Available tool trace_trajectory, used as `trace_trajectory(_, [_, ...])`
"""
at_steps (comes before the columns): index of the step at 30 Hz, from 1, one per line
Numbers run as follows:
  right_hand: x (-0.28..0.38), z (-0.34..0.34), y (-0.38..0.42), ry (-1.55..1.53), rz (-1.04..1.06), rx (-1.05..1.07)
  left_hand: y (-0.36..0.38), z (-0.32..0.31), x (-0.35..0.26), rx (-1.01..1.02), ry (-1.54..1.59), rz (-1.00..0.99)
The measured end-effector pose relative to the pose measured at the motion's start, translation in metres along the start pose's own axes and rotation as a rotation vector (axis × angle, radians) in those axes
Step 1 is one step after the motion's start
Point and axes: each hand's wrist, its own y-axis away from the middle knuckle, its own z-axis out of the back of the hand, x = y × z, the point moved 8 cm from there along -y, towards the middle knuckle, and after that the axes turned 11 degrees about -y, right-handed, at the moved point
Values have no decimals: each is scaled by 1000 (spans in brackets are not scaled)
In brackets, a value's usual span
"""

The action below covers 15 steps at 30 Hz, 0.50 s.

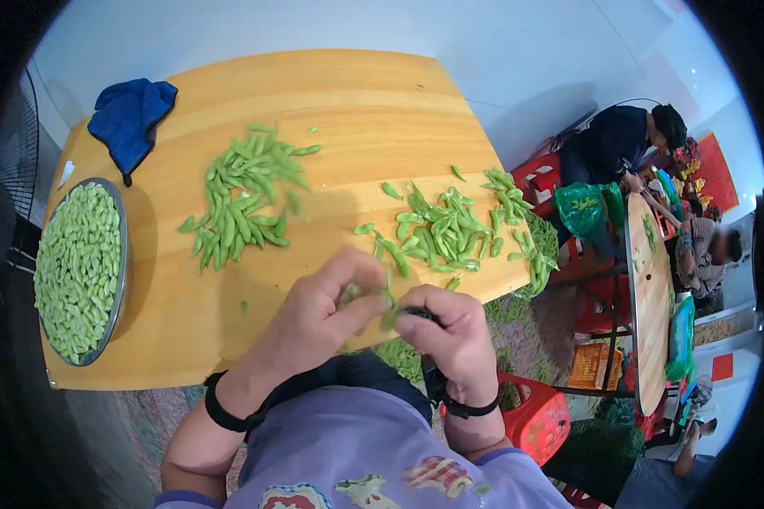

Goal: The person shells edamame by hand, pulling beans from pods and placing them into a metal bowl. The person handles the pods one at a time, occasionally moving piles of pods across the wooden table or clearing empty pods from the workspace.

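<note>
My left hand (pixel 327 310) is closed in a pinch on a green soybean pod (pixel 389 307), just above the table's near edge. Close beside it, my right hand (pixel 452 332) is closed around a small black object (pixel 419 313), whose kind is mostly hidden by the fingers. The fingertips of both hands almost meet at the pod. Ahead of the right hand lies a loose pile of green soybean pods (pixel 440 227). A second pile of pods (pixel 239 199) lies farther left, beyond the left hand, with a few of its pods blurred.
A metal bowl (pixel 120 312) heaped with small light-green pieces stands at the table's left side. Behind it lies a blue cloth (pixel 133 121). More pods lie at the table's right edge and on the floor. A red stool (pixel 545 422), another table (pixel 649 339) and other people are at right.
</note>
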Motion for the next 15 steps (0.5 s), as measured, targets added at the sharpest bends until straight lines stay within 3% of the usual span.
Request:
trace_trajectory(1, [0,1,-1,-2,-1,-4,1,0,0,4,-1,2])
trace_trajectory(3, [18,-11,1,373,266,150,3,-2,-5,30,-246,-66])
trace_trajectory(6, [31,-18,5,530,356,175,3,-1,-15,65,-414,-167])
trace_trajectory(13, [29,-24,11,629,335,231,4,-2,-14,119,-410,-91])
trace_trajectory(15, [30,-26,13,696,379,210,7,-1,-20,-23,-526,-252])
